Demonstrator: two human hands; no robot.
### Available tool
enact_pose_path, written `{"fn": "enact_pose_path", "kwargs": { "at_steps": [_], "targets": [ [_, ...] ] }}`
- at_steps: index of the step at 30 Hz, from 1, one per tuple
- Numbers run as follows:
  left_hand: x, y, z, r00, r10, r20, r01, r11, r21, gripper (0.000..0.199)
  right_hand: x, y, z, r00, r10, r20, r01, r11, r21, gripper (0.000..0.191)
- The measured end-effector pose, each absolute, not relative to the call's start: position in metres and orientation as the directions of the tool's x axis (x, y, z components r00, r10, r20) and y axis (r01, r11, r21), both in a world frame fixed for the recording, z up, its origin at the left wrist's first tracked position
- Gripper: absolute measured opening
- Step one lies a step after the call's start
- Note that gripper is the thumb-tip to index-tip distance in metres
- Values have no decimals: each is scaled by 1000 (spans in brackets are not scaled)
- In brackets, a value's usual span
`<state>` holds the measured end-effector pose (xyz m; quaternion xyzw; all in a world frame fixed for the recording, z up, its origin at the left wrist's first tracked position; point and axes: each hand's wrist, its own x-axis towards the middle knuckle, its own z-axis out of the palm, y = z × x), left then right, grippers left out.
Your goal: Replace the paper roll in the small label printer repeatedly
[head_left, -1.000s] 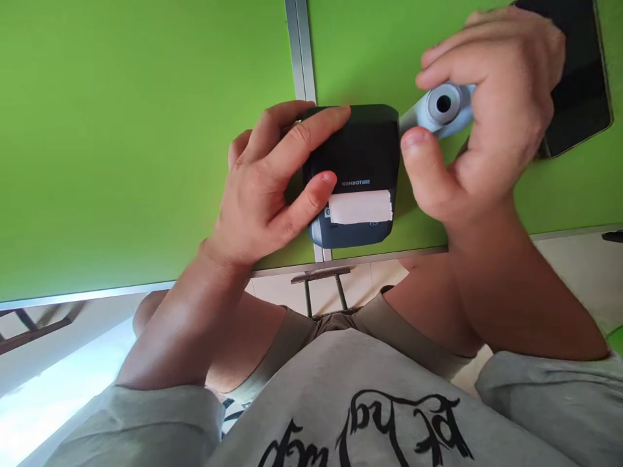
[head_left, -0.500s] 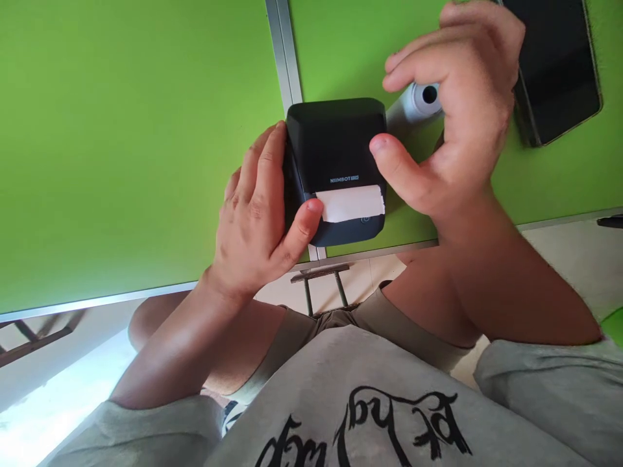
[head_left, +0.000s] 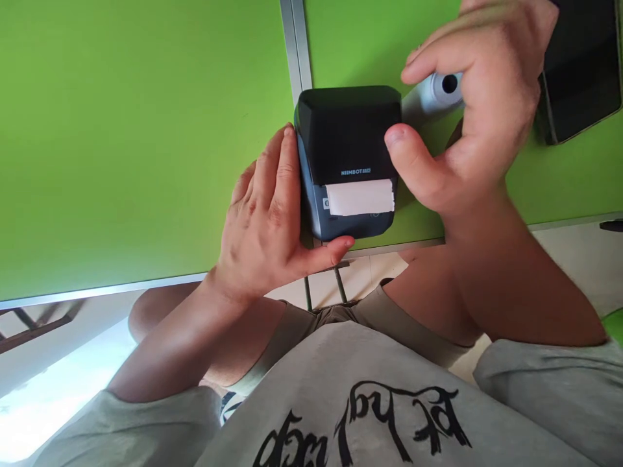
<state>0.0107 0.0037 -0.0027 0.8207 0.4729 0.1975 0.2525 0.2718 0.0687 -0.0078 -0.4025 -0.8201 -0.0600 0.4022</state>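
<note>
A black and dark blue label printer [head_left: 353, 136] marked NIIMBOT sits upright near the table's front edge. A white strip of label paper [head_left: 360, 198] sticks out of its front slot. My left hand [head_left: 265, 217] lies along the printer's left side, fingers straight and thumb stretched out below its front. My right hand [head_left: 491, 110] is curved with thumb and fingers apart, holding nothing. Its thumb tip overlaps the printer's right edge; I cannot tell if it touches. Partly behind this hand lies a white roll [head_left: 433, 94] with a dark hole in its end.
Green table panels [head_left: 146, 130] meet at a metal strip [head_left: 296, 45] running away behind the printer. A dark smartphone [head_left: 581, 71] lies at the far right, partly covered by my right hand. The table's metal front edge [head_left: 107, 285] runs above my lap.
The printer appears slightly further right and turned a little. My left thumb has come off its front and now stretches below it. My right hand has shifted slightly right.
</note>
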Motion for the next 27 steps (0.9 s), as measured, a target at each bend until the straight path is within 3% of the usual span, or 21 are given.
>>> {"fn": "enact_pose_path", "kwargs": {
  "at_steps": [15, 21, 24, 27],
  "targets": [
    [10, -13, -7, 402, 906, 130, 761, -410, 503, 115, 261, 62, -11, -264, 652, 711, 811, 549, -202, 43],
    [7, -11, -8, 387, 914, 122, 761, -391, 517, 109, 260, 61, -12, -340, 665, 665, 776, 598, -201, 42],
    [8, -10, -8, 379, 914, 143, 767, -397, 504, 109, 254, 57, -14, -306, 672, 674, 788, 576, -217, 52],
    [10, -10, -8, 377, 912, 163, 775, -407, 484, 109, 250, 54, -16, -283, 756, 590, 876, 454, -161, 65]
  ]
}}
